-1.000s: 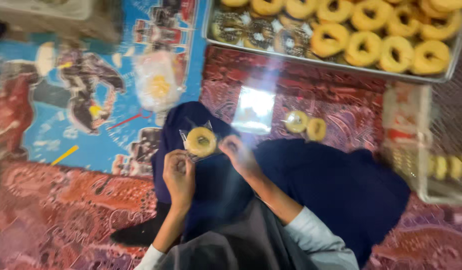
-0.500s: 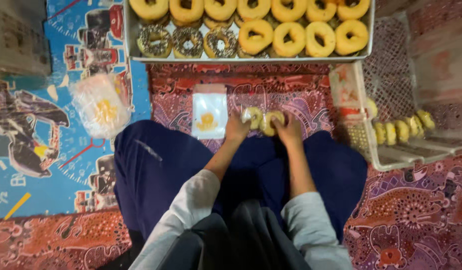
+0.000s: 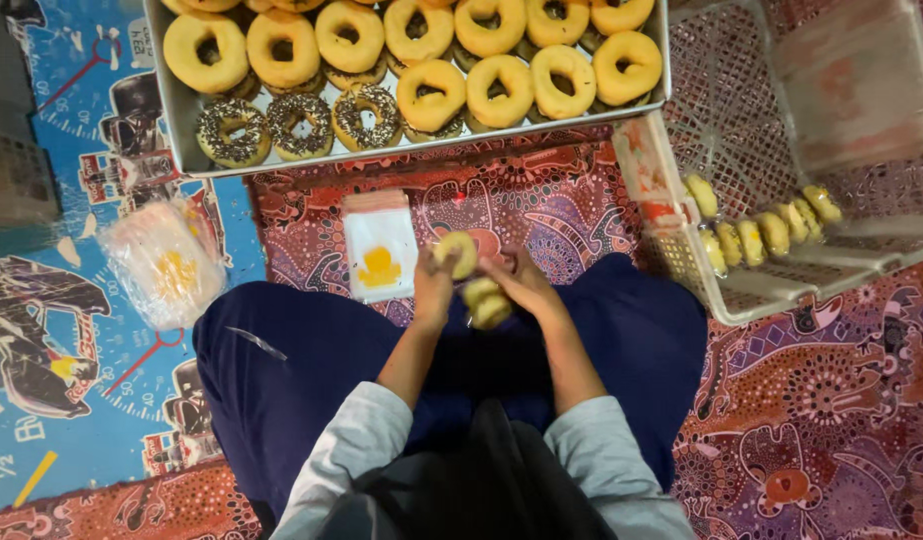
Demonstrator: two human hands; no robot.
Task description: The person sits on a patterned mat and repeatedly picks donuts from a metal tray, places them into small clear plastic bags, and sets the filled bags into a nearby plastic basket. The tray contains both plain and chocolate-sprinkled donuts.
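Observation:
My left hand (image 3: 436, 290) holds a plain yellow donut (image 3: 455, 253) upright above my lap. My right hand (image 3: 521, 280) grips two more plain donuts (image 3: 484, 302), stacked against each other just below it. Both hands sit close together over my dark blue trousers (image 3: 301, 370). A small plastic bag with a yellow print (image 3: 379, 245) lies on the cloth just left of my left hand.
A metal tray (image 3: 186, 140) at the top carries several glazed and sprinkled donuts. At right a white plastic crate (image 3: 741, 290) holds a row of packed donuts. A pile of clear bags (image 3: 166, 262) lies at left on the blue mat.
My view has tilted down and closer. My hands pulled back from the cloth toward my lap; my left hand now holds one donut apart from the two in my right.

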